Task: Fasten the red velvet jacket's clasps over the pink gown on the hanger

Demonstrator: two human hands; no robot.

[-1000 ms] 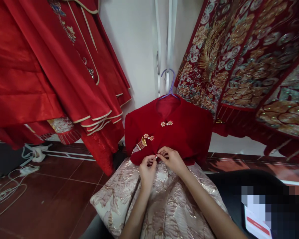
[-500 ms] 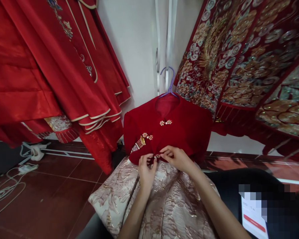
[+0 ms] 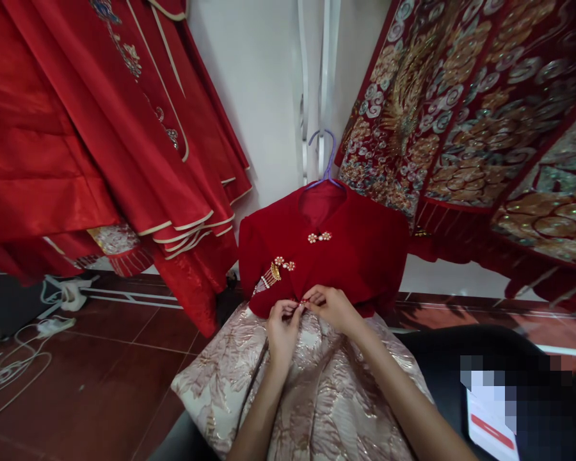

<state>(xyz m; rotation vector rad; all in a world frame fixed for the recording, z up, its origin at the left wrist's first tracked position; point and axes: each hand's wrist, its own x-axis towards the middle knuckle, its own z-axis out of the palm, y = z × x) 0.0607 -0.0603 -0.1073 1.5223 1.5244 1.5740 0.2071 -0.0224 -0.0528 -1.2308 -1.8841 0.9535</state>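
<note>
A short red velvet jacket (image 3: 355,250) on a purple hanger (image 3: 324,160) lies over a pale pink brocade skirt (image 3: 326,397). It has a pearl clasp (image 3: 319,237) near the collar and a second pearl clasp with a gold tassel (image 3: 274,274) lower left. At the jacket's bottom edge my left hand (image 3: 282,330) and my right hand (image 3: 330,308) meet, fingers pinched on a small pearl clasp (image 3: 301,302) at the hem. Fingertips hide most of that clasp.
Red satin robes (image 3: 100,128) hang at the left. Dark red garments with gold and silver embroidery (image 3: 484,109) hang at the right. A white wall rail (image 3: 314,77) runs up behind. White cables (image 3: 24,358) lie on the brown tiled floor. A dark seat edge (image 3: 461,346) is at lower right.
Both hands stayed at the hem clasp with small finger shifts. The left fingers, spread slightly half a second ago, have closed back in toward the right fingers.
</note>
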